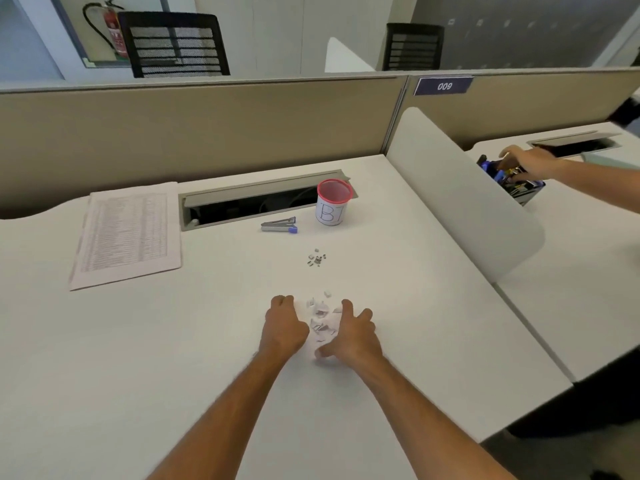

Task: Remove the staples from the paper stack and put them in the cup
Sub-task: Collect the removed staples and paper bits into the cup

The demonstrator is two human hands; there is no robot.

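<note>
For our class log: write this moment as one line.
hands: left hand, right hand cupped round paper scraps | staples: on desk | cup: upright

left hand (284,323) curled, right hand (351,336) spread, flanking paper scraps (322,320) on surface (207,341) | loose staples (316,259) beyond | stapler remover (280,225) beside cup (332,202) | paper stack (126,233) far left

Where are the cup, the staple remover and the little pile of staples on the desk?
cup (331,210): head view, on its white side wall with the lettering.
staple remover (279,225): head view, on its metal body.
pile of staples (316,259): head view, on the middle of the cluster.
</note>
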